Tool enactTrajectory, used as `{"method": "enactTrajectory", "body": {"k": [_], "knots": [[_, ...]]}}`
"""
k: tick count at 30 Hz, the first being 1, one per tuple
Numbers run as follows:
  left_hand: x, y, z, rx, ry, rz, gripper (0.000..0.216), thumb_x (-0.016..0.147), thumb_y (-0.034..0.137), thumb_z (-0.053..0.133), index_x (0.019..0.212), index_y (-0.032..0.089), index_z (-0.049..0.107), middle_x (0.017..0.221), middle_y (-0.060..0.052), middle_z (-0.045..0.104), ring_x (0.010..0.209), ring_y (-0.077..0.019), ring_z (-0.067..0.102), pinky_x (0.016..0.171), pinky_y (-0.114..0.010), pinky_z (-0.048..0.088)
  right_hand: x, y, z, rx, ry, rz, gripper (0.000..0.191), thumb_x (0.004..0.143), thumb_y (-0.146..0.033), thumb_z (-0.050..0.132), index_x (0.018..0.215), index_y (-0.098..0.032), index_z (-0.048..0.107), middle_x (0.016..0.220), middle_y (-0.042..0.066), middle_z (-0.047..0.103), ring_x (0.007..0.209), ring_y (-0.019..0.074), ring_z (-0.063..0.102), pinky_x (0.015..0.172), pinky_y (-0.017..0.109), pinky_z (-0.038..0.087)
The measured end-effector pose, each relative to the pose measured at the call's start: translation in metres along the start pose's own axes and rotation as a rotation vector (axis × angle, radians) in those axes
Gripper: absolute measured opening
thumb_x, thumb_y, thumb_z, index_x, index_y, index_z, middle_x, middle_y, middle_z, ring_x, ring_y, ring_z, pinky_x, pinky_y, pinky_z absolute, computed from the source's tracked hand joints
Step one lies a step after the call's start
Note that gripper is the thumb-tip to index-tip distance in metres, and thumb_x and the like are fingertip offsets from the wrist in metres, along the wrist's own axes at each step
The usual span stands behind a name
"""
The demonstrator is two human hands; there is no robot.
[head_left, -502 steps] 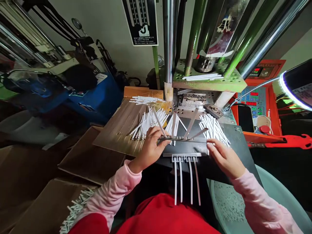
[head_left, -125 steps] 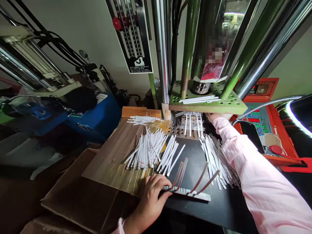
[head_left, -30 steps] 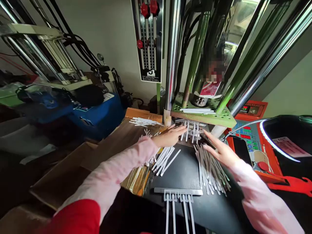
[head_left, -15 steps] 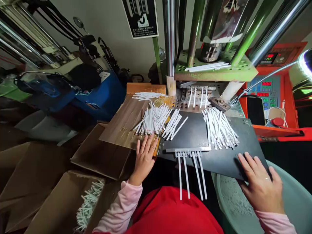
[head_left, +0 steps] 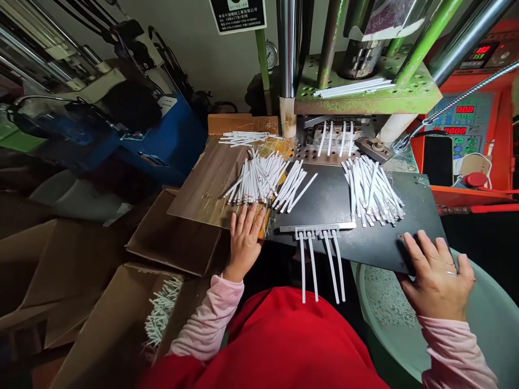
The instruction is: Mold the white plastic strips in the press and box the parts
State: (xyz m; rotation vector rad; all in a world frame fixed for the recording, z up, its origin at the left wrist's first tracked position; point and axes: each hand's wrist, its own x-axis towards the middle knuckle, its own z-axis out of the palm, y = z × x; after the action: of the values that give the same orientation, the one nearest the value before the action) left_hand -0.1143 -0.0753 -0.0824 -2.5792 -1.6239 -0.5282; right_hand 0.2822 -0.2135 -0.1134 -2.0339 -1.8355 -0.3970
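My left hand [head_left: 245,240] lies flat, fingers spread, on the front edge of the wooden board [head_left: 198,186], just below a heap of white strips [head_left: 259,178]. At the right front corner of the black work plate [head_left: 324,197], my right hand [head_left: 438,275] rests with its fingers stretched out and a ring on one of them. Between the hands, a metal bar [head_left: 318,228] sits on the plate's front edge, with several white strips [head_left: 311,265] hanging from it. Similar strips [head_left: 330,139] stick out of the press mould [head_left: 336,127].
Another strip pile [head_left: 373,192] lies right on the plate. The green press platen [head_left: 365,102] stands above the mould. A red control panel [head_left: 466,116] and a phone [head_left: 438,159] are at right. Below are a green basin [head_left: 482,324] and a cardboard box [head_left: 97,324] holding white pieces.
The view has tilted down, so the scene sits higher in the picture. Both hands stay in the same places on the board and plate.
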Motion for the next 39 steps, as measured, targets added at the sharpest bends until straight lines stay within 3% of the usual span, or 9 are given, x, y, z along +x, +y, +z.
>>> {"method": "enactTrajectory", "body": {"k": [11,17,19,22,25,28,31,34,39], "knots": [[0.0,0.001,0.001,0.002,0.016,0.002,0.082,0.081,0.004,0.055,0.158,0.023,0.035,0.163,-0.009,0.037,0.156,-0.0279,0.019,0.129,-0.052,0.007,-0.001,0.001,0.002,-0.006,-0.016,0.013,0.083,0.088,-0.026,0.057,0.162,-0.035,0.021,0.16,0.012,0.04,0.146,0.0387,0.036,0.12,0.059,0.02],[0.003,0.004,-0.026,-0.08,-0.142,0.031,0.083,0.086,0.027,0.071,0.158,0.022,0.031,0.165,-0.014,0.031,0.156,-0.036,0.016,0.125,-0.059,0.007,0.006,-0.001,-0.016,0.095,-0.11,-0.064,0.076,0.092,-0.045,0.055,0.161,-0.029,0.029,0.165,0.014,0.028,0.146,0.0451,0.032,0.116,0.067,0.023],[0.008,0.01,-0.034,-0.162,-0.162,0.058,0.071,0.09,0.033,0.07,0.153,0.023,0.04,0.158,-0.014,0.044,0.15,-0.034,0.032,0.125,-0.057,0.011,0.017,-0.012,-0.025,0.182,-0.111,-0.093,0.069,0.095,-0.047,0.053,0.158,-0.029,0.034,0.163,0.013,0.034,0.147,0.0412,0.035,0.118,0.063,0.024],[0.021,0.024,-0.035,-0.275,-0.155,0.1,0.04,0.093,0.032,0.067,0.132,0.025,0.06,0.132,-0.009,0.066,0.127,-0.0266,0.056,0.117,-0.047,0.027,0.042,-0.037,-0.027,0.293,-0.072,-0.2,0.052,0.099,-0.031,0.049,0.151,-0.029,0.045,0.152,0.012,0.05,0.142,0.0316,0.045,0.12,0.055,0.026],[0.036,0.035,-0.028,-0.322,-0.159,0.095,0.015,0.094,0.025,0.066,0.108,0.023,0.07,0.109,-0.005,0.073,0.107,-0.0234,0.061,0.102,-0.042,0.037,0.067,-0.064,-0.014,0.343,-0.071,-0.334,0.046,0.098,-0.016,0.044,0.14,-0.029,0.056,0.143,0.01,0.059,0.133,0.0255,0.054,0.117,0.052,0.031],[0.048,0.032,-0.028,-0.365,-0.223,0.106,0.007,0.094,0.023,0.066,0.098,0.022,0.072,0.1,-0.003,0.074,0.1,-0.0221,0.062,0.096,-0.04,0.038,0.083,-0.085,0.003,0.425,-0.09,-0.405,0.038,0.099,-0.018,0.045,0.131,-0.025,0.063,0.131,0.011,0.065,0.12,0.0243,0.06,0.106,0.047,0.043],[0.059,0.022,-0.035,-0.445,-0.348,0.181,0.009,0.093,0.028,0.068,0.096,0.023,0.074,0.096,-0.002,0.073,0.099,-0.022,0.061,0.096,-0.04,0.038,0.091,-0.098,0.014,0.527,-0.104,-0.357,0.029,0.101,-0.026,0.047,0.118,-0.025,0.07,0.108,0.009,0.068,0.1,0.023,0.062,0.089,0.04,0.049],[0.072,0.021,-0.043,-0.585,-0.478,0.257,0.023,0.089,0.039,0.072,0.105,0.023,0.075,0.094,-0.003,0.071,0.091,-0.0201,0.062,0.089,-0.035,0.043,0.096,-0.105,0.022,0.638,-0.181,-0.318,0.024,0.101,-0.031,0.05,0.108,-0.025,0.073,0.098,0.008,0.066,0.091,0.0212,0.061,0.082,0.037,0.048],[0.102,0.055,-0.044,-0.737,-0.567,0.346,0.05,0.084,0.052,0.074,0.122,0.019,0.068,0.09,-0.002,0.071,0.075,-0.0157,0.061,0.07,-0.025,0.046,0.102,-0.114,0.032,0.679,-0.262,-0.242,0.016,0.095,-0.035,0.063,0.102,-0.024,0.072,0.101,0.008,0.064,0.094,0.0225,0.058,0.082,0.037,0.047]]}}
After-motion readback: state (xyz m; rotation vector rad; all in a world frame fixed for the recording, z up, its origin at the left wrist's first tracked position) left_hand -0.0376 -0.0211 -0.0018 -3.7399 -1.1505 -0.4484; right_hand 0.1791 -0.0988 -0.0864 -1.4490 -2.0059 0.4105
